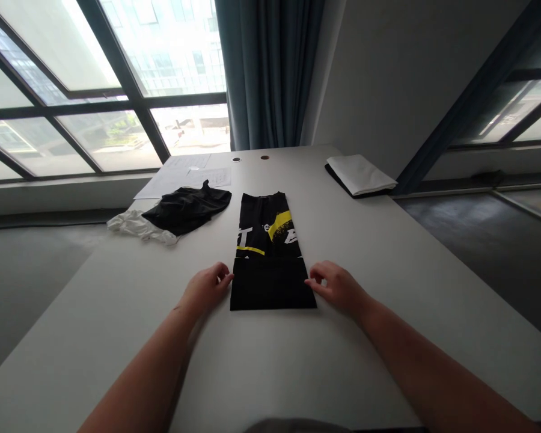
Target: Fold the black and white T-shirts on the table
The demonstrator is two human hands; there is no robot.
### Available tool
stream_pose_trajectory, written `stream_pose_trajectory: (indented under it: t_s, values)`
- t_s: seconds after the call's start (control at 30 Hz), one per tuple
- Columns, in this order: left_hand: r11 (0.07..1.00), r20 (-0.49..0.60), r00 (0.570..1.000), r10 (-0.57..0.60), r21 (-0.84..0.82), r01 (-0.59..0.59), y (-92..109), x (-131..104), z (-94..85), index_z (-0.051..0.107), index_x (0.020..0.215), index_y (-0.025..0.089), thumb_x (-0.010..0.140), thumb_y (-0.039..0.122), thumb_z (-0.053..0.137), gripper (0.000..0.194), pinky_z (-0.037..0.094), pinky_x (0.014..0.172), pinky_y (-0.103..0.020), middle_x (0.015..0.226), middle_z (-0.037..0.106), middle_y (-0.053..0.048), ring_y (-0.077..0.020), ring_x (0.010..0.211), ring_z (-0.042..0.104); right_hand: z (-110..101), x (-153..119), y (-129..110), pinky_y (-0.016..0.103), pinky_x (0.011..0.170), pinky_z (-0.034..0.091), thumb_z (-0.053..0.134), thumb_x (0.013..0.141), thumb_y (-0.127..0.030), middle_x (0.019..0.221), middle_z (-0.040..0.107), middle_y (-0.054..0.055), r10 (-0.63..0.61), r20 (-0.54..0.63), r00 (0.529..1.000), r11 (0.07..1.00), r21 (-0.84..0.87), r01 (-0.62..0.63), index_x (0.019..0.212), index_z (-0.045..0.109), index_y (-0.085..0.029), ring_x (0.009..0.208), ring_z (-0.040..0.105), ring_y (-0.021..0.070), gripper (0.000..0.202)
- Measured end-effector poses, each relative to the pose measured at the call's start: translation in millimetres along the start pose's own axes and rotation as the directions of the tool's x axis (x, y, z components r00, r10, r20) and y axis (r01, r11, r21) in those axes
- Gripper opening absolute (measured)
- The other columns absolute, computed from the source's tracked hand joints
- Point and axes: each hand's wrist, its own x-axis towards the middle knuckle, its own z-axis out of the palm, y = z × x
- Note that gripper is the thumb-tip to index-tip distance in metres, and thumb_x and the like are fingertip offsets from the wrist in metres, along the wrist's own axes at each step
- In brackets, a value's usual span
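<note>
A black garment [270, 284] with white lettering and yellow marks lies flat in front of me, folded into a narrow strip. Its near end is turned over, so a plain black panel covers the lower part of the print. At the left edge of this panel, my left hand [208, 287] is closed, thumb and forefinger pinching the cloth. My right hand [336, 285] pinches the opposite edge in the same way, with its other fingers curled. The exact garment type cannot be made out.
The white table [270, 367] carries a crumpled black cloth [187, 207] and a crumpled white cloth [137, 225] at left. Paper sheets [174, 174] lie behind them. A folded white cloth [361, 173] rests on something black at back right. A blue curtain [270, 72] hangs beyond.
</note>
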Motion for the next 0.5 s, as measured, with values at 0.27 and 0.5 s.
stream_pose_trajectory:
  t_s: [0.27,0.5]
  values:
    - [0.995,0.043,0.995,0.087,0.046,-0.089,3,-66,15.3,0.068,0.091,0.026,0.097,0.046,0.055,0.025,0.044,0.073,-0.032,0.086,0.073,-0.003,-0.0226,0.085,0.066,10,-47,-20,0.037,0.084,0.041,0.068,0.095,-0.043,0.078,0.067,0.002,0.078,0.095,0.992,0.997,0.021,-0.080,0.083,0.064,-0.021,0.078,0.061,0.0200,0.025]
    - [0.988,0.003,0.999,0.048,0.146,-0.048,18,-66,20.6,0.069,0.087,0.024,0.100,0.034,0.049,0.026,0.048,0.083,-0.035,0.091,0.076,-0.007,-0.0255,0.095,0.068,7,-41,-30,0.036,0.082,0.044,0.067,0.091,-0.031,0.077,0.068,0.002,0.155,0.126,0.980,0.988,-0.011,-0.155,0.076,0.065,-0.022,0.078,0.064,0.0204,0.018]
